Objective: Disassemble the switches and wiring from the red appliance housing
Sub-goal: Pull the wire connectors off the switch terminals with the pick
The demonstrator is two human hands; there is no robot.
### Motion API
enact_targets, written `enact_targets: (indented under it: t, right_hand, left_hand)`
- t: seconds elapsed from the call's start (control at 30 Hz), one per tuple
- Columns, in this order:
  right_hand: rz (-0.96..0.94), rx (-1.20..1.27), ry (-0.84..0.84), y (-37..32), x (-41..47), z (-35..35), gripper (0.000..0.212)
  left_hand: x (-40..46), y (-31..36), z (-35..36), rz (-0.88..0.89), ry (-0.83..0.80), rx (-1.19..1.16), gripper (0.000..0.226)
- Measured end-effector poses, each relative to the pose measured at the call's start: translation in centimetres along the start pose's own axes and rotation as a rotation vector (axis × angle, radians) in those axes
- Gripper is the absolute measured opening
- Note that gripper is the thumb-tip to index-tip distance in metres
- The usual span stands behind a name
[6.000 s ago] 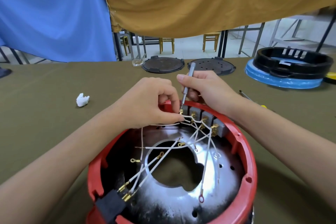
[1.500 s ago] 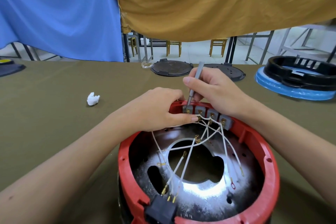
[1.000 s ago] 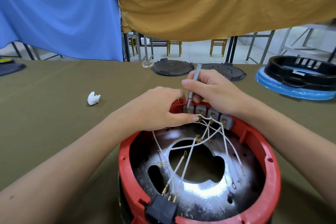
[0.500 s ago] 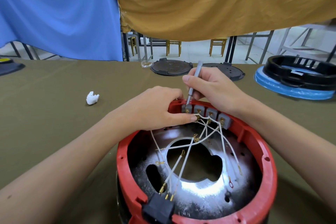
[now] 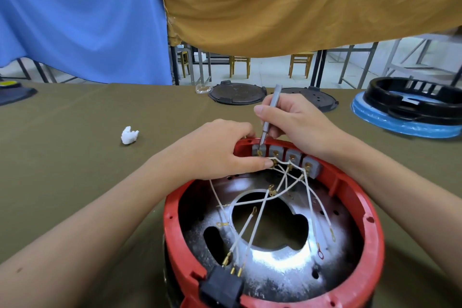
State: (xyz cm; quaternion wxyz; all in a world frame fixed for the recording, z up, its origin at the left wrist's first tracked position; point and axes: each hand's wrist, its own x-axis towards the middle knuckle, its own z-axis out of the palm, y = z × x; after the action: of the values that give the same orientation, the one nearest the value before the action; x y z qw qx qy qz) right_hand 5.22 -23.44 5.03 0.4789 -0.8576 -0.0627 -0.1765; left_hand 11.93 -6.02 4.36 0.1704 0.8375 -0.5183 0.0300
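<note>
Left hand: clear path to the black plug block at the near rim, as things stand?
Probably yes. The left hand is pinching white wires by the grey switches, so it must let go first. Nothing but loose wires lies between it and the black plug block on the red housing.

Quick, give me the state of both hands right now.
Left hand: fingers curled, pinching the white wires by the grey switches.
Right hand: grips the screwdriver, tip at the leftmost switch.
</note>
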Motion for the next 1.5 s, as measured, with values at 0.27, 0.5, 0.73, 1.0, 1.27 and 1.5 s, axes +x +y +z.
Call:
enact_targets:
  t: [0.27,0.5,0.73,1.0,1.27,1.5]
  right_hand:
    - [0.160,0.084,-0.049,0.7,0.5,-0.2,0.027]
    - [0.207,0.135,-0.100,1.1,0.9,-0.2,0.027]
    - [0.191,0.135,-0.123,1.3,0.7,-0.2,0.031]
    - [0.111,0.086,-0.107,1.1,0.5,-0.2,0.042]
    - [0.126,0.175,-0.062,1.3,0.4,-0.2,0.044]
    - [0.159,0.190,0.062,-0.3,-0.2,-0.9,0.028]
  left_hand:
    - [0.0,0.0,0.1,0.003,0.000,-0.003,0.045]
    - [-0.1,0.0,0.0,0.009,0.007,0.003,0.046]
    - [-0.1,-0.1,0.0,0.006,-0.001,-0.014,0.042]
    - [-0.6,0.1,-0.2,0.098,0.237,-0.003,0.049]
    - [-0.6,0.8,-0.4,0.328,0.167,0.031,0.010]
    - [-0.5,0.4,-0.3,0.281,0.131,-0.102,0.006]
